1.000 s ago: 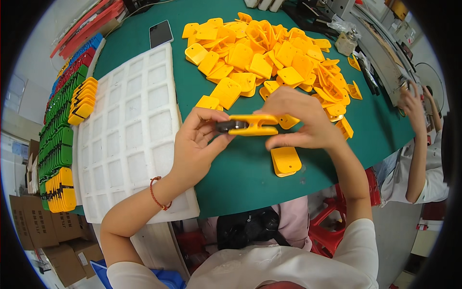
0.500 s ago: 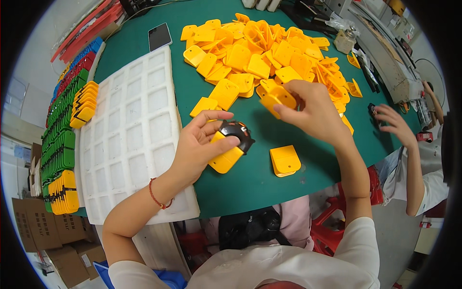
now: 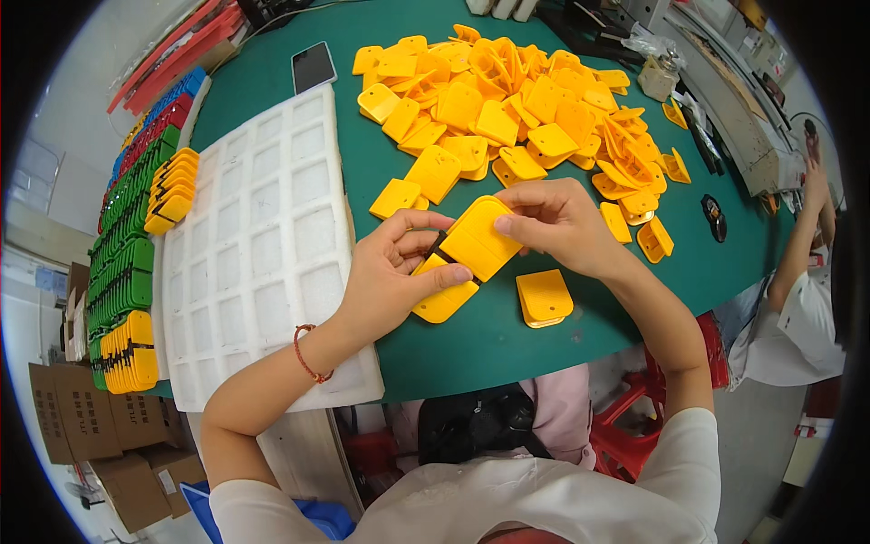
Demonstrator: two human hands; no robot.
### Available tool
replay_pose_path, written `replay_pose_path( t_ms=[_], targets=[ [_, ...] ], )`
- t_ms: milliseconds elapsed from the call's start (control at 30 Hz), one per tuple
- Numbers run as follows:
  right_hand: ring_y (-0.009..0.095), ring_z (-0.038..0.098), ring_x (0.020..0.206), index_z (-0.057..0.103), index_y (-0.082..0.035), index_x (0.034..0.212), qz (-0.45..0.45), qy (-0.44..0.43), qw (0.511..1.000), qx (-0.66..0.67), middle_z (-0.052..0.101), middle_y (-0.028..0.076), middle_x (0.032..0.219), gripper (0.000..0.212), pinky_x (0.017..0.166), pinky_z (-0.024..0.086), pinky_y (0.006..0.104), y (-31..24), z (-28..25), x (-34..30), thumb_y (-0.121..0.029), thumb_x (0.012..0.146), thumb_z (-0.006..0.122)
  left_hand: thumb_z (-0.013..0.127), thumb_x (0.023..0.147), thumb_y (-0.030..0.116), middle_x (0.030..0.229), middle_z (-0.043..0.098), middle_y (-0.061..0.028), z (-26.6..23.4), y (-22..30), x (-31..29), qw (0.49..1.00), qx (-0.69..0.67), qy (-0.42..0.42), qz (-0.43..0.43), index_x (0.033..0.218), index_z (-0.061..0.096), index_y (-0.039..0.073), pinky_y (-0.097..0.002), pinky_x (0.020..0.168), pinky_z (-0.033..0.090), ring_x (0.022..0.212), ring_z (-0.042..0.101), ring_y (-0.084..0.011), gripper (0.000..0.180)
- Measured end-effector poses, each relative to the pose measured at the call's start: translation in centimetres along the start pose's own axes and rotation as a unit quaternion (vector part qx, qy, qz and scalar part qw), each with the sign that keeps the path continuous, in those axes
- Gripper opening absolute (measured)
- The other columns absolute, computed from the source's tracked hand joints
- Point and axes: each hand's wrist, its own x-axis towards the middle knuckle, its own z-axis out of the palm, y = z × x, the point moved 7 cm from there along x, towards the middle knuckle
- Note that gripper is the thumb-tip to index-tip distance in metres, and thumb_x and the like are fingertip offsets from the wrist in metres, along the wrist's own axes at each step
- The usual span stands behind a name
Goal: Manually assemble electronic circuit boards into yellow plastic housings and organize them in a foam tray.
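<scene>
My left hand point(image 3: 385, 276) grips a yellow folded plastic cover point(image 3: 440, 301) with a black part point(image 3: 439, 243) at its upper end. Between thumb and fingers of my right hand point(image 3: 564, 227) is a second yellow plastic cover point(image 3: 478, 240), held against the black part from the other side. Most of the black part is now hidden under the two covers; whether they are fully seated I cannot tell. A single loose yellow cover point(image 3: 545, 298) lies on the green table just below my right hand. Beyond both hands spreads a big pile of similar yellow covers point(image 3: 497, 122).
At left lies a white foam tray point(image 3: 272, 304) with square pockets; yellow pieces point(image 3: 172, 190) rest on its edge beside rows of green pieces point(image 3: 134, 272). A phone point(image 3: 314, 68) lies behind it. Far right are a black part point(image 3: 714, 218) and another person's arm point(image 3: 797, 231).
My right hand has come left from the pile, bringing a yellow cover onto the black part in my left hand. The other person's hand has moved away from the black part at right.
</scene>
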Motion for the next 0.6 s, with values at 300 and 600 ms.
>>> replay_pose_path(
  t_ms=[300, 600],
  targets=[
    [0.013, 0.052, 0.089, 0.059, 0.004, 0.078, -0.052, -0.050, 0.996, -0.055, 0.053, 0.006, 0.089, 0.024, 0.075, 0.040, 0.0232, -0.2, 0.0, 0.4, -0.016, 0.089, 0.052, 0.077, 0.067, 0.009, 0.095, 0.060, -0.0039, -4.7, 6.8, 0.2, 0.962, 0.194, 0.092, 0.169, 0.096, 0.055, 0.002, -0.0225, 0.077, 0.045, 0.083, 0.056, -0.0096, 0.037],
    [0.027, 0.044, 0.097, 0.060, 0.003, 0.065, -0.132, -0.129, 0.840, -0.510, 0.044, 0.014, 0.104, 0.043, 0.083, 0.039, 0.0357, 0.7, 3.1, -0.2, -0.038, 0.080, 0.062, 0.065, 0.062, -0.006, 0.085, 0.058, -0.0143, -22.7, 15.3, -5.8, 0.663, 0.722, 0.180, 0.081, 0.083, 0.049, 0.000, -0.0351, 0.068, 0.047, 0.078, 0.058, -0.0301, 0.028]
  ],
)
